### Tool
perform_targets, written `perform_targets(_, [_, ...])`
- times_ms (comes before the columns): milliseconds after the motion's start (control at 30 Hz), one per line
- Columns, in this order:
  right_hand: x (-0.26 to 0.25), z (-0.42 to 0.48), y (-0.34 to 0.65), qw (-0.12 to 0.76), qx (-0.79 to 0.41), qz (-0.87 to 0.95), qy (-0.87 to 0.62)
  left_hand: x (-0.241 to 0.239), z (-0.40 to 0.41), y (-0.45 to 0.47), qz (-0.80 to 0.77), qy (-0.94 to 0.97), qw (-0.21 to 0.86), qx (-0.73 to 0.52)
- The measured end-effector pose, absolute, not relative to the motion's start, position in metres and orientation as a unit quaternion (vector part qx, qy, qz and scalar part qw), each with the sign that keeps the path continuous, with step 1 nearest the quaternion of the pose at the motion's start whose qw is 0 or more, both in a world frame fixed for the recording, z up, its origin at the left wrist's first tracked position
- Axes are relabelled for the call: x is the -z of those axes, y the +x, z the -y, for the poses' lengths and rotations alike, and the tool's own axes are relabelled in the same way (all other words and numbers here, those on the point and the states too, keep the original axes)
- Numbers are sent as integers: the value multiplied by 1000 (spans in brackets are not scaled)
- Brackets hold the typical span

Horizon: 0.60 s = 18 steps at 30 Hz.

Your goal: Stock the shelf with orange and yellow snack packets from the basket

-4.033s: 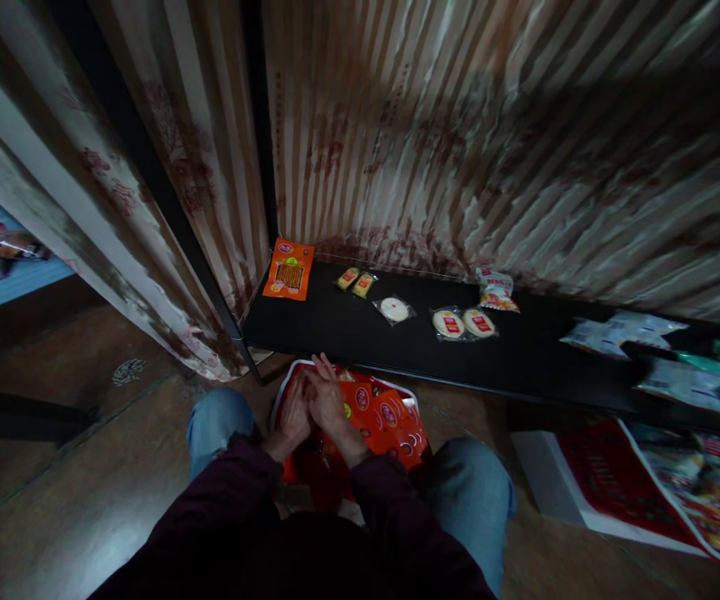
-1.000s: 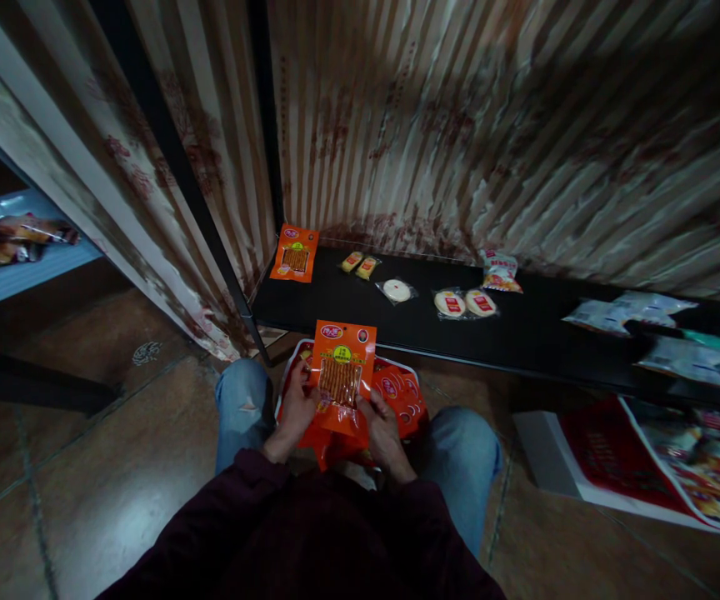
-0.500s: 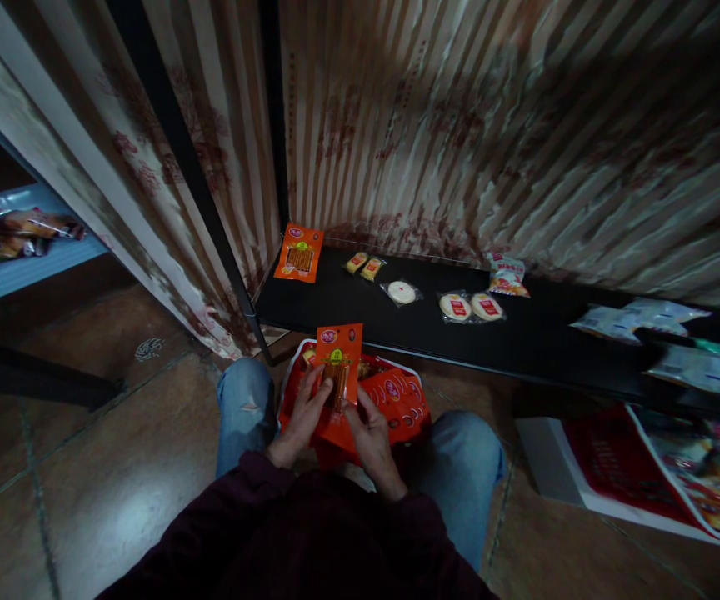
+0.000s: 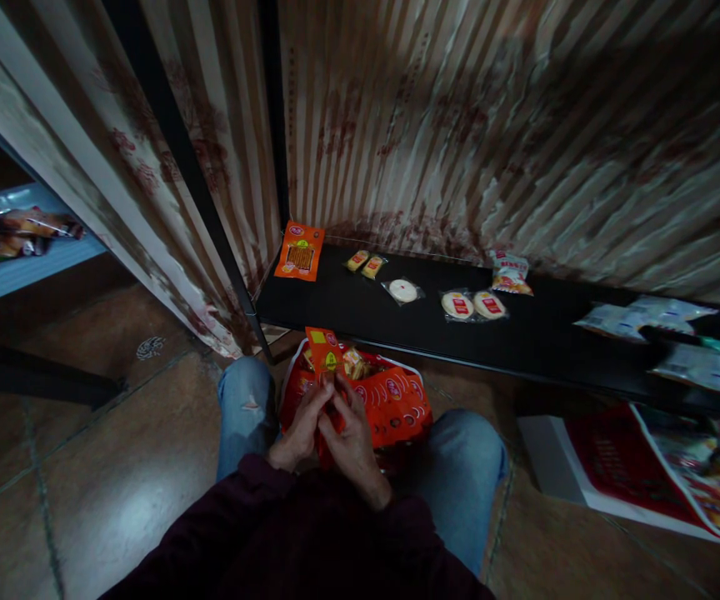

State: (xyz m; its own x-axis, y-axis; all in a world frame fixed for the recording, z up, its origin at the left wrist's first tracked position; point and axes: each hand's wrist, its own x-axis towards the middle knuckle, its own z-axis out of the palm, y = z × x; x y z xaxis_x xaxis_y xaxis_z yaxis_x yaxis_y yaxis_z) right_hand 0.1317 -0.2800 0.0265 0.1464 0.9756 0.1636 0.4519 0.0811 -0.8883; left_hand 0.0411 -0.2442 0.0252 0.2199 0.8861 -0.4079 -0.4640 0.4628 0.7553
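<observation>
Left hand (image 4: pixel 301 431) and right hand (image 4: pixel 351 433) both grip the orange snack packet (image 4: pixel 326 354), fingers closed, apparently folding it. It sits above the red bag (image 4: pixel 391 404), below the black shelf (image 4: pixel 397 321).

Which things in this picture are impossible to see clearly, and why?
- Head view: the small orange snack packet, its lower part covered by the left hand and right hand.
- Head view: pale plastic bags on the black shelf, blurred, dim.
- Head view: red printed box, cut off by the right edge.
</observation>
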Motion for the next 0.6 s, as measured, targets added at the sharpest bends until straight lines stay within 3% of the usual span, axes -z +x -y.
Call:
perform_targets(267, [-28,282,132,420,-252,626,-607,-29,235,38,-409,135,779,-456])
perform_targets(600, [-21,276,145,436,-205,597,-642,-26,226,24,-376,115,844,-365])
